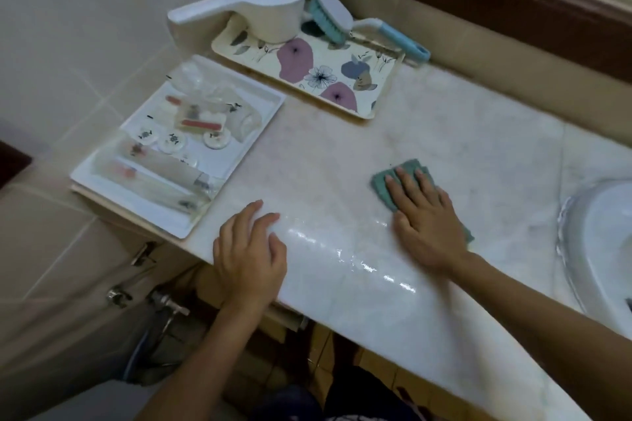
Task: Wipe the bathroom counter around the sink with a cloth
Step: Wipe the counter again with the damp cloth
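Head view: where is the cloth [381, 185] at this moment?

— Right of centre in the frame, flat on the counter [451, 133], left of the sink [602, 236] whose rim shows at the right edge. The right hand [424, 215] lies on top of it, fingers straight and spread, palm down. It presses rather than grasps. I judge that a flat hand gives broad contact and lets the cloth slide.

And the left hand [249, 249]?

— Lower centre-left, at the counter's front edge, fingers loosely curled and holding nothing. It looks like a brace for leaning in, though that is only my reading.

Why is everything else crowded into the upper left?

— A white tray [273, 97] of wrapped toiletries [201, 120] sits at the counter's left end. A floral tray [342, 56] sits behind it near the back wall, bearing a scoop [270, 0] and a brush [333, 15]. Kept on trays, the small things stay together and out of the cloth's path.

How far along is the wiping?

— A wet gleam runs along the front edge in the lower middle, between the two hands, so that strip seems done. The stone farther back, toward the floral tray, looks dull and faintly marked, and I would guess it is next. The counter under the trays cannot be reached without lifting them.

Any risk?

— The brush's handle overhangs the floral tray's right rim, so a wide sweep could knock it.
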### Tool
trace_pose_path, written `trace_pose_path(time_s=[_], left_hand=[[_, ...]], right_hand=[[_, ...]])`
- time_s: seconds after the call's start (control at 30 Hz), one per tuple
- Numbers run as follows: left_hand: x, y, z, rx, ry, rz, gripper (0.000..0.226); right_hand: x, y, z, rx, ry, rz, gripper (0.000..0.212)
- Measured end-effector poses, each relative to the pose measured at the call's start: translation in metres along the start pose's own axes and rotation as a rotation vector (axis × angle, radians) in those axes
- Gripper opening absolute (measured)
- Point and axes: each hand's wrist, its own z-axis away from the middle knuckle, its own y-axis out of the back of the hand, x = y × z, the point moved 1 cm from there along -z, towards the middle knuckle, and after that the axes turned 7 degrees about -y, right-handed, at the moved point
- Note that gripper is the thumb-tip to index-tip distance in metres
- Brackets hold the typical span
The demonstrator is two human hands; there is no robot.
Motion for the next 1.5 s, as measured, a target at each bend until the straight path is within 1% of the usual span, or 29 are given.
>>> trace_pose_path(time_s=[0.1,0.13,0.17,0.2,0.27,0.33,0.4,0.47,0.5,0.53,0.6,0.67,0.77,0.87,0.9,0.93,1.0,1.1,1.2,1.3,1.4,1.5], left_hand=[[-0.003,0.001,0.000,-0.005,-0.005,0.018,0.034],[-0.004,0.001,-0.001,-0.018,-0.003,0.017,0.034],[-0.005,0.001,-0.001,-0.031,0.002,0.013,0.034],[-0.004,0.001,0.000,-0.044,0.006,0.011,0.034],[-0.002,0.003,0.000,-0.052,-0.004,0.004,0.035],[-0.004,0.004,0.000,-0.056,-0.017,-0.001,0.035],[-0.004,0.005,-0.001,-0.071,-0.007,0.020,0.035],[0.001,0.005,-0.002,-0.102,0.085,0.095,0.030],[0.007,0.006,-0.003,-0.102,0.130,0.143,0.026],[0.016,0.007,-0.002,-0.087,0.138,0.189,0.024],[0.042,0.006,-0.001,-0.064,0.044,0.299,0.022],[0.070,-0.002,0.002,-0.102,-0.076,0.414,0.022],[0.102,-0.013,-0.003,-0.183,-0.158,0.510,0.024],[0.125,-0.028,-0.013,-0.249,-0.214,0.515,0.025],[0.131,-0.035,-0.019,-0.264,-0.241,0.499,0.026],[0.138,-0.043,-0.025,-0.280,-0.273,0.486,0.027],[0.153,-0.061,-0.041,-0.318,-0.332,0.481,0.030],[0.173,-0.088,-0.064,-0.335,-0.352,0.481,0.029],[0.181,-0.107,-0.070,-0.316,-0.264,0.424,0.031],[0.183,-0.113,-0.066,-0.312,-0.275,0.288,0.043],[0.185,-0.115,-0.065,-0.309,-0.316,0.188,0.043],[0.188,-0.115,-0.065,-0.298,-0.317,0.166,0.041]], right_hand=[[-0.052,-0.002,-0.042,0.031,-0.300,-0.086,0.063],[-0.074,-0.003,-0.047,0.031,-0.354,-0.120,0.063],[-0.095,-0.005,-0.045,0.028,-0.363,-0.141,0.064],[-0.115,-0.010,-0.036,0.026,-0.321,-0.144,0.065],[-0.144,-0.020,0.003,0.025,-0.170,-0.149,0.067],[-0.152,-0.026,0.053,0.033,-0.059,-0.148,0.067],[-0.133,-0.032,0.093,0.027,0.018,-0.118,0.066],[-0.094,-0.035,0.127,0.041,0.037,-0.066,0.065],[-0.069,-0.034,0.143,0.047,0.004,-0.051,0.065],[-0.043,-0.034,0.161,0.045,-0.052,-0.045,0.064],[0.013,-0.035,0.196,0.040,-0.179,-0.043,0.063],[0.067,-0.033,0.225,0.035,-0.306,-0.051,0.060],[0.109,-0.029,0.232,0.032,-0.488,-0.087,0.061],[0.088,-0.035,0.213,0.106,-0.699,-0.129,0.065],[0.071,-0.038,0.204,0.132,-0.714,-0.145,0.066],[0.053,-0.039,0.195,0.151,-0.678,-0.151,0.066],[0.023,-0.037,0.175,0.158,-0.516,-0.123,0.067],[0.017,-0.030,0.128,0.151,-0.345,-0.131,0.065],[0.039,-0.021,0.070,0.089,-0.213,-0.182,0.067],[0.079,-0.006,0.003,0.058,-0.125,-0.174,0.066],[0.129,0.010,-0.054,0.081,-0.151,-0.154,0.060],[0.174,0.017,-0.080,0.111,-0.276,-0.168,0.059]])
